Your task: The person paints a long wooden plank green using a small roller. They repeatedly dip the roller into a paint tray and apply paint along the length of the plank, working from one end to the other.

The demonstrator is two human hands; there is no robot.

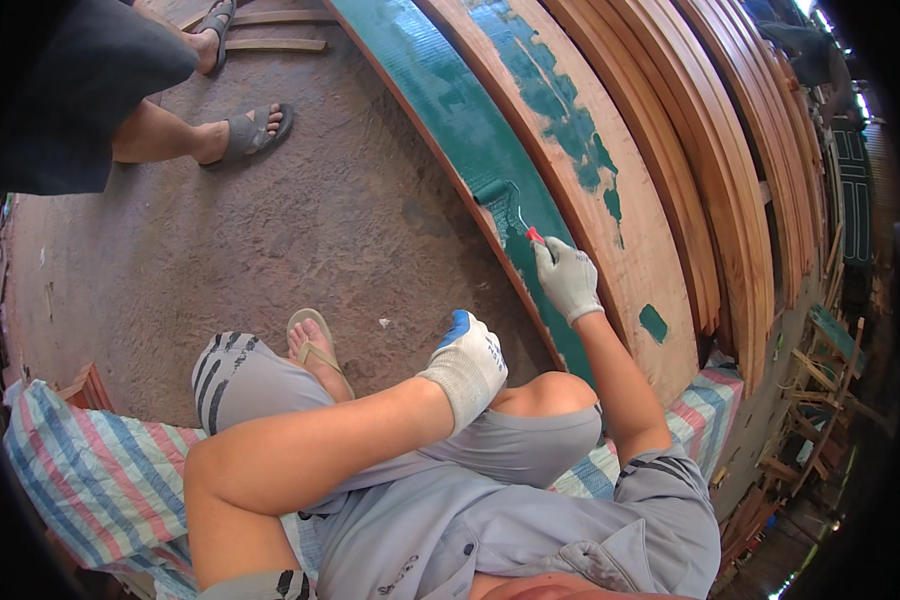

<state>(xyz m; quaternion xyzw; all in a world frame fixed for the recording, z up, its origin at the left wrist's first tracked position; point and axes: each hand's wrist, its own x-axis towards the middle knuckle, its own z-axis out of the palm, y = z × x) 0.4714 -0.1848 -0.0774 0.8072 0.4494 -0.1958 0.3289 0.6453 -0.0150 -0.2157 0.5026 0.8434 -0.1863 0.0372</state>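
The left hand (467, 365), at six o'clock, is curled; I cannot tell if it holds something. On the green board (475, 140), at one o'clock, rests the paint roller (494, 191), clasped by the right hand (568, 280) at three o'clock, apart from the left. Light, overlapping strokes should cover evenly.

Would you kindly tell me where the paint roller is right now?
In the head view, slightly above and right of centre, the paint roller rests on the leftmost green-painted board, its red handle in the gloved right hand.
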